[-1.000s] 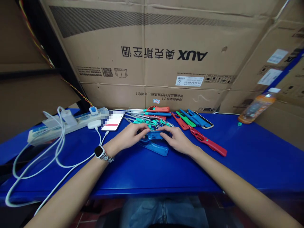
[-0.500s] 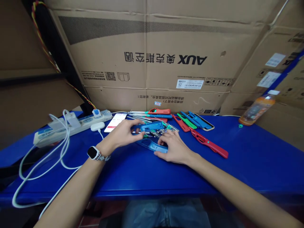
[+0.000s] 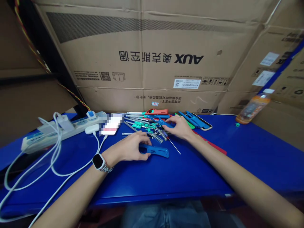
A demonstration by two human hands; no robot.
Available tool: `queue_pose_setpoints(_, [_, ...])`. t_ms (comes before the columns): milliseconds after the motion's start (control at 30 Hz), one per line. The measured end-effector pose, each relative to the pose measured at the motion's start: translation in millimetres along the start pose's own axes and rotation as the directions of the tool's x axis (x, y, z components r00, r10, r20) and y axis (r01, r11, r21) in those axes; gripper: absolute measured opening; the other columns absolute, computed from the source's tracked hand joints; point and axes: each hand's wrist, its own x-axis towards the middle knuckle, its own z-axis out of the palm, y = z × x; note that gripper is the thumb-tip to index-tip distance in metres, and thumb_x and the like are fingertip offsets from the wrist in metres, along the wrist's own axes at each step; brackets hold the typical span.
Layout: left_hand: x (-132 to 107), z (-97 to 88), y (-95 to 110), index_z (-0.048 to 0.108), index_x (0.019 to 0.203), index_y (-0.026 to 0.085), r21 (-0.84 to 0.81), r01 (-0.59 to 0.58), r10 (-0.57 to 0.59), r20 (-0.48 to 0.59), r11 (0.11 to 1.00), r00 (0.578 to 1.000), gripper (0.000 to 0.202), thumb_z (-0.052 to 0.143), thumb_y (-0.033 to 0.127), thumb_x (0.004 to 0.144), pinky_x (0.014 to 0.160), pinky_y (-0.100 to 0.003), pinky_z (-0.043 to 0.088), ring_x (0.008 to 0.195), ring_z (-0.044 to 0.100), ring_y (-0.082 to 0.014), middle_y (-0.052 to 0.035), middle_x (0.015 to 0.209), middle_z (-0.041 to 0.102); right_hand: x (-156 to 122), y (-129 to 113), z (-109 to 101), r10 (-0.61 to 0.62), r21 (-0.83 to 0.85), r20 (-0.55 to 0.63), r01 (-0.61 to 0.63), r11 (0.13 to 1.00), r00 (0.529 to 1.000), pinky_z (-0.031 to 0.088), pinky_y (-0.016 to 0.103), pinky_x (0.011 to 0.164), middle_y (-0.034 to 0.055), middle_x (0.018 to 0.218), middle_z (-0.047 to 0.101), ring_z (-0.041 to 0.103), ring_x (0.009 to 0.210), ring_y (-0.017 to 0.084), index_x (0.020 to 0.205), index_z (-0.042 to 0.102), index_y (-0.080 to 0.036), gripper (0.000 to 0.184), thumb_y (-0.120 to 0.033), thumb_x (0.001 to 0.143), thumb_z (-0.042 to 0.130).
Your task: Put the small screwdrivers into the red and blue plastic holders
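Observation:
My left hand grips a blue lighter casing half by its loop end, low at the front of the pile. My right hand has its fingers closed on another blue lighter casing half over the back right of the pile. Between the hands lie green plastic lighter parts, clear fuel tanks and metal tubes. A slim screwdriver rests with its shaft pointing toward me. Behind them sits an orange-red lighter.
Blue lighter casings lie on a phone at right; my right forearm partly covers a red casing. An orange drink bottle leans against the cardboard. At left are a power strip, white cables and another phone.
My left hand has come down toward me, and my right hand has moved up and right, away from the front casing half. The screwdriver and green parts are now uncovered. The view has shifted slightly.

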Motion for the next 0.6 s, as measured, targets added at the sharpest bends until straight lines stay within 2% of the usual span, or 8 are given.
queue_pose_setpoints(100, [-2,1.1,2,0.069,0.098,0.02,0.034,-0.008,0.007,0.011,0.999,1.0,0.032,0.07,0.043,0.077,0.082,-0.033,0.046,0.094,0.058,-0.0229,-0.0051,0.1,0.06,16,-3,11,0.013,-0.053,0.041,-0.011,0.999,0.999,0.041,0.039,0.08,0.0071,0.087,0.073,0.06,0.084,0.023,0.088,0.075,-0.019,0.025,-0.04,0.08,0.067])
queue_pose_setpoints(167, [1,-2.6,-3,0.067,0.103,0.02,0.059,-0.006,0.008,-0.027,0.998,1.0,0.03,0.062,0.044,0.086,0.084,-0.035,0.046,0.096,0.058,-0.0229,-0.0058,0.103,0.06,25,-4,18,0.031,-0.1,0.075,-0.023,0.995,0.997,0.04,0.04,0.081,0.0086,0.09,0.073,0.06,0.089,0.025,0.089,0.075,-0.018,0.027,-0.042,0.081,0.066])
queue_pose_setpoints(233, [9,-8.9,-15,0.065,0.105,0.019,0.116,0.003,0.008,-0.099,0.993,0.995,0.025,0.048,0.035,0.096,0.086,-0.035,0.047,0.096,0.059,-0.0214,-0.0067,0.104,0.06,30,-3,23,0.047,-0.154,0.107,-0.03,0.988,0.993,0.038,0.041,0.082,0.01,0.095,0.073,0.059,0.095,0.028,0.091,0.075,-0.018,0.028,-0.042,0.081,0.064])
queue_pose_setpoints(300, [23,-16.5,-32,0.065,0.102,0.017,0.264,0.028,0.01,-0.14,0.964,0.99,0.023,0.043,0.022,0.096,0.089,-0.036,0.046,0.101,0.058,-0.0229,-0.0087,0.104,0.061,33,-3,26,0.062,-0.196,0.126,-0.037,0.98,0.99,0.037,0.042,0.083,0.0111,0.099,0.071,0.057,0.099,0.029,0.094,0.074,-0.017,0.029,-0.041,0.082,0.064])
queue_pose_setpoints(367, [41,-23.5,-47,0.064,0.105,0.016,0.445,0.073,-0.03,-0.103,0.892,0.994,0.025,0.043,0.013,0.093,0.09,-0.036,0.046,0.103,0.058,-0.0242,-0.0106,0.107,0.063,32,-2,29,0.078,-0.217,0.125,-0.049,0.975,0.989,0.037,0.042,0.084,0.0116,0.103,0.07,0.056,0.101,0.029,0.097,0.073,-0.017,0.029,-0.04,0.082,0.064])
queue_pose_setpoints(400, [51,-26.1,-53,0.065,0.106,0.016,0.526,0.084,-0.068,-0.05,0.846,0.996,0.025,0.045,0.012,0.092,0.09,-0.036,0.046,0.104,0.059,-0.0249,-0.0114,0.109,0.063,30,-2,30,0.085,-0.224,0.114,-0.058,0.973,0.99,0.037,0.042,0.084,0.0117,0.103,0.068,0.055,0.101,0.029,0.099,0.072,-0.017,0.029,-0.04,0.082,0.064])
queue_pose_setpoints(500, [75,-29.2,-62,0.068,0.103,0.019,0.561,0.075,-0.103,0.019,0.824,0.994,0.019,0.057,0.015,0.087,0.086,-0.035,0.047,0.101,0.061,-0.0265,-0.0109,0.109,0.066,24,-2,31,0.104,-0.248,0.058,-0.087,0.965,0.993,0.037,0.042,0.084,0.0123,0.105,0.063,0.052,0.101,0.03,0.103,0.069,-0.017,0.03,-0.038,0.081,0.065])
queue_pose_setpoints(600, [88,-26.7,-63,0.069,0.105,0.022,0.57,0.074,-0.119,0.042,0.818,0.992,0.021,0.064,0.02,0.085,0.084,-0.035,0.047,0.1,0.063,-0.0271,-0.0101,0.106,0.067,19,-3,31,0.092,-0.264,-0.006,-0.09,0.96,0.996,0.038,0.04,0.083,0.0125,0.105,0.057,0.049,0.101,0.03,0.1,0.065,-0.018,0.025,-0.033,0.08,0.065])
